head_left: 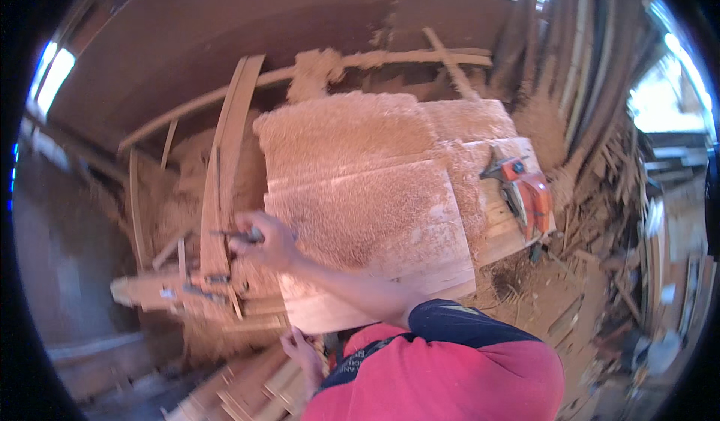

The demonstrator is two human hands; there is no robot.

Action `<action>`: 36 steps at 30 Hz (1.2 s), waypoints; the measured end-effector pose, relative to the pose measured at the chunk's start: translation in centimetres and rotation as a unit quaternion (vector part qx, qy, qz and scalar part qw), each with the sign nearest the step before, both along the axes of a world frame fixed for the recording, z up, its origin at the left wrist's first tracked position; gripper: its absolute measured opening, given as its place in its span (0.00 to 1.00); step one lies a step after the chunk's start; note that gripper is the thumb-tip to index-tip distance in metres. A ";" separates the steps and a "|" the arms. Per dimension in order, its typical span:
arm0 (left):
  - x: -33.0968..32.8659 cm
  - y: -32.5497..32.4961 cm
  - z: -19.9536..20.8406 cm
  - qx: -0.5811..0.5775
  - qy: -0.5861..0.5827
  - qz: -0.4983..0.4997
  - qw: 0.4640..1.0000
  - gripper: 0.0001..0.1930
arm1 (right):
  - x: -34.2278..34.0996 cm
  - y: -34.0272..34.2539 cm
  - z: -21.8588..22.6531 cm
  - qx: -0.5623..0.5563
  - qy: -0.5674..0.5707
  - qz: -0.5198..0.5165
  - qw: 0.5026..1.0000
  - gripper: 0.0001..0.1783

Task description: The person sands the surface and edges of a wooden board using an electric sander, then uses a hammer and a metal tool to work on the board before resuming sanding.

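My right hand is closed round a thin dark tool with a pointed end and a greyish part by the fingers; its kind is too blurred to tell. That hand hovers over the left edge of a pale wide wooden board, which is strewn with shavings. Lower down, my left hand is by the board's near left corner, its fingers bent; whether they grip the edge I cannot tell. On the right end of the boards lies an orange power planer, apart from both hands.
Heaped wood shavings cover the far boards. Long planks lie at the left, near several dark tools. Stacked boards are below on the left. Upright timber and scrap wood stand at the right.
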State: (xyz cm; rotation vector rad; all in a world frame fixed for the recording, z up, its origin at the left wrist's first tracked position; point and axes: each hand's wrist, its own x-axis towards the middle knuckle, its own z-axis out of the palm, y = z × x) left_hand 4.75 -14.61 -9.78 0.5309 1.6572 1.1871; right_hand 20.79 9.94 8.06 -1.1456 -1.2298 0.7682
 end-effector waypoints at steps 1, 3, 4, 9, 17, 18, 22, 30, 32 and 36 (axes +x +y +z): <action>-1.2 -0.3 -0.7 -0.005 -0.018 0.013 1.000 0.11 | -2.5 0.4 0.9 0.029 -0.043 -0.073 0.996 0.22; -2.5 0.4 0.1 0.002 -0.066 -0.014 0.998 0.09 | -3.3 1.4 1.8 -0.005 -0.061 -0.095 0.994 0.20; -3.6 0.6 0.1 0.015 -0.039 -0.050 0.998 0.09 | -3.4 1.4 1.8 -0.056 -0.075 -0.099 0.991 0.22; -8.8 6.1 2.2 -0.094 -0.034 -0.268 0.958 0.07 | -0.8 3.5 -0.3 0.011 -0.145 0.022 0.989 0.27; -10.7 27.0 6.7 0.145 0.083 -0.289 0.943 0.13 | -5.9 1.1 1.2 0.023 -0.076 -0.207 0.975 0.22; -8.4 28.6 8.1 0.199 0.059 -0.264 0.942 0.17 | -5.9 0.9 1.0 0.022 -0.082 -0.267 0.960 0.22; -5.5 31.3 10.1 0.284 -0.014 -0.343 0.895 0.26 | -1.6 3.0 -1.8 0.061 -0.148 -0.010 0.987 0.23; -7.5 34.5 3.7 0.180 -0.063 -0.367 0.911 0.06 | -4.6 0.5 0.9 -0.029 -0.018 -0.095 0.995 0.15; -7.3 35.5 2.6 0.142 -0.111 -0.344 0.922 0.09 | -6.0 0.2 0.9 0.077 -0.043 -0.243 0.966 0.15; -5.1 34.7 3.5 0.224 0.084 -0.451 0.860 0.13 | 0.7 4.0 -1.5 -0.002 -0.094 0.216 0.972 0.15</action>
